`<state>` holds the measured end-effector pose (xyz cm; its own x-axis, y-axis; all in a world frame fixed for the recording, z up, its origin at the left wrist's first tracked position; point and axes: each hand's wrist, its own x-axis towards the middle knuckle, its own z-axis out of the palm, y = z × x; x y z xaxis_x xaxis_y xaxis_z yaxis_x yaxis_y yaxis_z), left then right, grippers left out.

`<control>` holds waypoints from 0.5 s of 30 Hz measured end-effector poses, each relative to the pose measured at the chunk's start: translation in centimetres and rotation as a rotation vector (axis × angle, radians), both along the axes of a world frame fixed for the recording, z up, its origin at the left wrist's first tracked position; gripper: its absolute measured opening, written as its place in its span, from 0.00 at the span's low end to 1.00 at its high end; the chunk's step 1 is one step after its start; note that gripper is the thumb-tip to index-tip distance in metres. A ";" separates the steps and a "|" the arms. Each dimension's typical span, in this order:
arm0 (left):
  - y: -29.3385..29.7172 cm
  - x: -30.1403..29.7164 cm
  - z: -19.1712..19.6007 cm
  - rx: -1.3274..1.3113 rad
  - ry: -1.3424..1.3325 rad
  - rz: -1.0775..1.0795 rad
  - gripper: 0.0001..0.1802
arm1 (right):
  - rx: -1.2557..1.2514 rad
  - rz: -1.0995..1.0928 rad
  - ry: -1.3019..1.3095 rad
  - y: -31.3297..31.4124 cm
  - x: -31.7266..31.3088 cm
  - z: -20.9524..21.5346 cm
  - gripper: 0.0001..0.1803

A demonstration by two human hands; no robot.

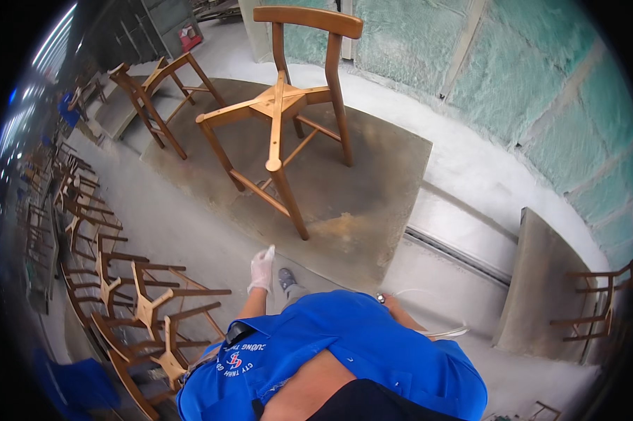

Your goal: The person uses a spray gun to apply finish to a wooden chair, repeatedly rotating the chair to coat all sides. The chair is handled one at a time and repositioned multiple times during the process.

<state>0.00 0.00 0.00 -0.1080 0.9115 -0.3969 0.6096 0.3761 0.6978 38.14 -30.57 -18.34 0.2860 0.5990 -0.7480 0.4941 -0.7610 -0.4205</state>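
Closest to me, a blue short-sleeved work shirt (pixel 344 351) fills the bottom of the view. My left hand (pixel 262 268), in a thin white glove, hangs loose with fingers gently curled, holding nothing. My right hand (pixel 388 303) is mostly hidden behind the shirt; it seems closed around a small metal fitting (pixel 381 298) joined to a clear flexible hose (pixel 435 330), though I cannot tell the grip for certain. I judge that the hose, looping beside my legs, could snag or trip a step. Ahead, a tall bare wooden chair frame without a seat (pixel 285 112) stands upright on a stained grey square platform (pixel 372 203), well apart from both hands. A second wooden frame (pixel 155 91) stands behind it. Stacked chair frames (pixel 141 302) crowd the left. The concrete floor (pixel 190 231) is dusted pale; a rough greenish wall (pixel 541 91) rises on the right.
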 end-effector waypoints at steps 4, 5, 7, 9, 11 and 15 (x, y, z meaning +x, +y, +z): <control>11.7 1.0 9.0 0.115 -0.333 -0.003 0.38 | -0.074 0.010 -0.091 5.4 -5.3 5.5 0.33; 14.2 1.9 11.6 0.120 -0.423 -0.021 0.39 | -0.035 0.001 -0.193 6.7 -7.1 6.9 0.35; 19.2 4.6 16.5 0.264 -0.484 -0.167 0.44 | 0.030 -0.001 -0.185 9.5 -9.3 9.8 0.36; 23.4 7.5 20.0 0.516 -0.321 -0.390 0.49 | 0.063 0.007 -0.186 11.6 -11.3 12.5 0.37; 25.7 10.8 22.4 0.431 -0.118 -0.466 0.49 | 0.073 -0.006 -0.185 13.4 -13.1 15.2 0.38; 27.0 16.7 23.5 0.050 -0.219 -0.524 0.49 | 0.152 -0.107 -0.191 14.2 -15.6 19.8 0.38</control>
<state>16.70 27.02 23.54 0.4432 0.8394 -0.3146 0.5453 0.0261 0.8378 22.59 -16.38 1.50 0.4812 0.6590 -0.5780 0.4959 -0.7484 -0.4404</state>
